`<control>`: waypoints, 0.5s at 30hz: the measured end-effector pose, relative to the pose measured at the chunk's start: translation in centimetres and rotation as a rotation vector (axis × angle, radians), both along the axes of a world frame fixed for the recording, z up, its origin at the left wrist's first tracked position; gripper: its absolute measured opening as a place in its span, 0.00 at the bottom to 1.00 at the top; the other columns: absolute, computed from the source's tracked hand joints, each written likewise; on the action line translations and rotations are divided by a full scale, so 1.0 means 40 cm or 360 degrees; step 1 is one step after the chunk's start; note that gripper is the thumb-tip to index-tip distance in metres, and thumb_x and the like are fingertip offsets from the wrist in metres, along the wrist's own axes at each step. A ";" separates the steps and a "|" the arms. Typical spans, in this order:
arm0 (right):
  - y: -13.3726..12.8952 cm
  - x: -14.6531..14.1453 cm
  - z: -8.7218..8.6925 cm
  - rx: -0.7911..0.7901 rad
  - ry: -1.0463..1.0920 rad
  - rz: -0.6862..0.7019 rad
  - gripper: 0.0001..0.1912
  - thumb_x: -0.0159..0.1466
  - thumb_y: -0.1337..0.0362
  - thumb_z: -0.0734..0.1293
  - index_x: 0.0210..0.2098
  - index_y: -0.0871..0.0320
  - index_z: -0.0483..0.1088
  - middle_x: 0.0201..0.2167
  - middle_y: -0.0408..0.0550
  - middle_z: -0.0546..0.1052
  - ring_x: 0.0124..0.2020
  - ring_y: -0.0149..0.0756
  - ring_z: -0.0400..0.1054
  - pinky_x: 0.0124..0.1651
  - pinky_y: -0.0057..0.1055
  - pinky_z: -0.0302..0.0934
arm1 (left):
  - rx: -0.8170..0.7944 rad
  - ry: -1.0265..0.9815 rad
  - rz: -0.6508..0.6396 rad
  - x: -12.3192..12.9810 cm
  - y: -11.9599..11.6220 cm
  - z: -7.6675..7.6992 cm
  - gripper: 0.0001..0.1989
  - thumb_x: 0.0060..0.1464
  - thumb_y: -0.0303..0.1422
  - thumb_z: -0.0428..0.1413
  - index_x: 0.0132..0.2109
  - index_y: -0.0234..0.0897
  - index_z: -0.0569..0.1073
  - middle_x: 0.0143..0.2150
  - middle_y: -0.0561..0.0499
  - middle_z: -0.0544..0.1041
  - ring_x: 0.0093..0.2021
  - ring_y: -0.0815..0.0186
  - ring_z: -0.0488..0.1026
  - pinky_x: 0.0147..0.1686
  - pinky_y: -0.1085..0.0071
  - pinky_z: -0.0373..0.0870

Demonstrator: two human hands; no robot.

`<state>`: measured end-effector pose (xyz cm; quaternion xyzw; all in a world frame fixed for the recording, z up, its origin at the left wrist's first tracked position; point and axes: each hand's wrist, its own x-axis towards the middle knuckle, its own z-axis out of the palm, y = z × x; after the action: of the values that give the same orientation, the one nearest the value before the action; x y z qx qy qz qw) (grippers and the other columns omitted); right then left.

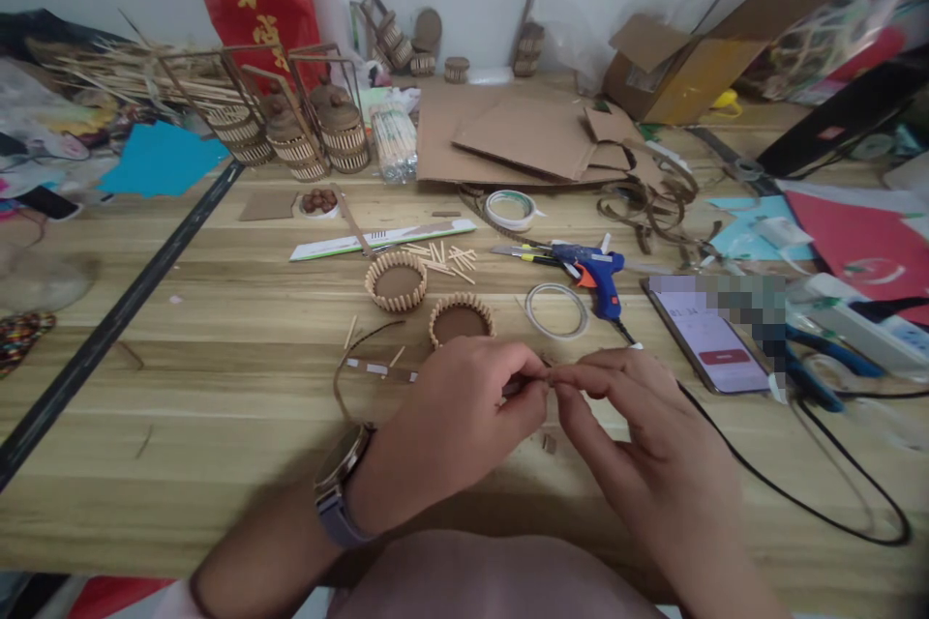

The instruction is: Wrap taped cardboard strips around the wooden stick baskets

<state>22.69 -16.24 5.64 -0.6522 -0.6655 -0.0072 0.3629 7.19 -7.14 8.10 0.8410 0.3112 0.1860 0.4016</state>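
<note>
My left hand (pixel 471 406), wearing a watch (pixel 341 469), is closed in a pinch on a dark brown strip (pixel 517 387), mostly hidden by the fingers. The fingertips of my right hand (pixel 639 416) meet the left ones and pinch the same strip at its end. Just beyond the left hand are two round brown trays ringed with short wooden sticks, one tray (pixel 396 282) farther off and the other tray (pixel 462 321) partly covered by the hand. A brown band with white patches (pixel 377 368) runs under the left hand, and a thin curved strip (pixel 338 382) lies beside it.
A blue glue gun (pixel 599 273) lies beyond my hands, its cord looping right past a phone (pixel 707 334). Tape rolls (pixel 510 210), a white coil (pixel 555 311), loose sticks (pixel 454 258) and a cutter (pixel 512 252) lie around. Small stick baskets (pixel 296 140) and cardboard (pixel 523 131) stand behind.
</note>
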 end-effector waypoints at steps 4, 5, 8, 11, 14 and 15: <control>0.001 0.011 0.004 -0.0052 0.0062 0.0063 0.05 0.65 0.64 0.65 0.36 0.52 0.73 0.30 0.44 0.77 0.33 0.38 0.73 0.37 0.36 0.64 | 0.0026 0.0027 0.0004 0.002 0.000 0.002 0.06 0.57 0.27 0.55 0.35 0.38 0.77 0.28 0.55 0.76 0.30 0.68 0.70 0.30 0.73 0.60; 0.000 0.013 0.005 -0.0073 0.0068 0.0070 0.05 0.66 0.64 0.64 0.36 0.52 0.73 0.30 0.44 0.77 0.34 0.38 0.73 0.36 0.36 0.64 | 0.0032 0.0025 0.0003 0.002 0.000 0.001 0.06 0.57 0.27 0.55 0.35 0.38 0.77 0.28 0.55 0.76 0.29 0.68 0.70 0.30 0.73 0.60; -0.001 0.015 0.009 -0.0130 0.0075 0.0089 0.07 0.66 0.63 0.64 0.36 0.52 0.74 0.31 0.46 0.77 0.34 0.39 0.73 0.35 0.36 0.65 | 0.0065 0.0029 -0.0006 0.001 -0.001 -0.002 0.06 0.57 0.27 0.56 0.35 0.38 0.77 0.28 0.55 0.76 0.29 0.68 0.69 0.30 0.72 0.59; 0.000 0.015 0.012 -0.0154 0.0098 0.0117 0.07 0.66 0.63 0.63 0.35 0.52 0.74 0.31 0.46 0.77 0.34 0.38 0.72 0.36 0.36 0.65 | 0.0089 0.0048 -0.0015 -0.002 -0.001 -0.004 0.05 0.56 0.28 0.56 0.34 0.37 0.77 0.28 0.55 0.76 0.29 0.69 0.69 0.30 0.72 0.59; 0.001 0.014 0.015 -0.0186 0.0154 0.0143 0.07 0.67 0.64 0.63 0.35 0.52 0.73 0.31 0.46 0.76 0.33 0.38 0.71 0.36 0.36 0.66 | 0.0070 0.0024 -0.0034 -0.005 0.000 -0.003 0.06 0.56 0.28 0.56 0.33 0.37 0.77 0.28 0.55 0.76 0.30 0.69 0.70 0.31 0.73 0.59; 0.001 0.013 0.016 -0.0199 0.0175 0.0146 0.07 0.67 0.64 0.63 0.35 0.52 0.73 0.31 0.46 0.76 0.33 0.38 0.71 0.35 0.36 0.65 | 0.0055 0.0011 -0.0043 -0.006 0.000 -0.002 0.06 0.57 0.28 0.56 0.33 0.37 0.77 0.28 0.55 0.76 0.30 0.69 0.70 0.31 0.73 0.59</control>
<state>23.20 -16.21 6.27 -0.6419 -0.6728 0.0869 0.3575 6.96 -7.13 8.02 0.8525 0.2978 0.1831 0.3885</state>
